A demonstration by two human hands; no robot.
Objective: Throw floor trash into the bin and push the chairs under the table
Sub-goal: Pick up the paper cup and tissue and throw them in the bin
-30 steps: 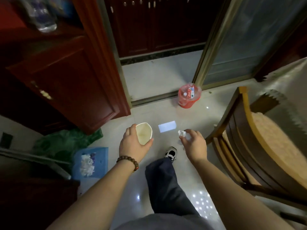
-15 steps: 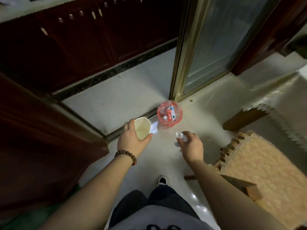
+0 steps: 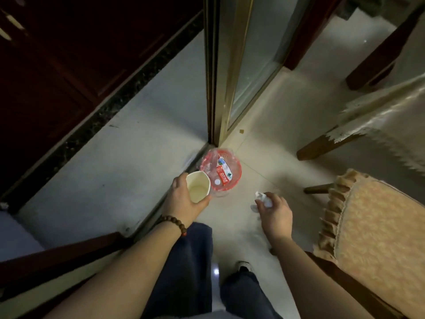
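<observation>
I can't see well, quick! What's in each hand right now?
Left hand: closed around a paper cup.
Right hand: closed on crumpled white tissue.

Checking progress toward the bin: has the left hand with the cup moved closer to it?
Yes. The left hand and paper cup now reach the red bin's rim.

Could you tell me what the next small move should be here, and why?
Probably carry the left hand slightly forward and release the white paper cup over the red plastic bin: the cup sits just short of the rim, while the right hand with its crumpled white tissue is farther away.
</observation>
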